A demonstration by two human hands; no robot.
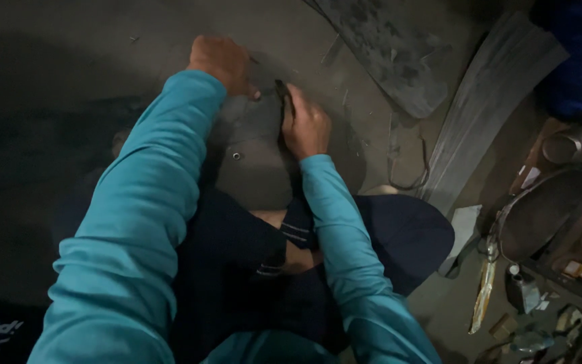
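While the left hand point(222, 62) pins the rubber sheet point(254, 158), the right hand point(306, 127) grips a dark tool point(283, 94).

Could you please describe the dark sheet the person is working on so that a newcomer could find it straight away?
Start at the grey floor in front of the seated person's knees. Between the left hand and the right hand, which grips a dark tool, lies the rounded dark rubber sheet. Unlike the other dark sheets farther right, it has a small metal ring in it.

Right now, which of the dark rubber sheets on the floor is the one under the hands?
The rounded sheet with a small metal eyelet, directly ahead of the knees. The left hand pins it; the right hand holds a dark tool on it. The others lie far right.
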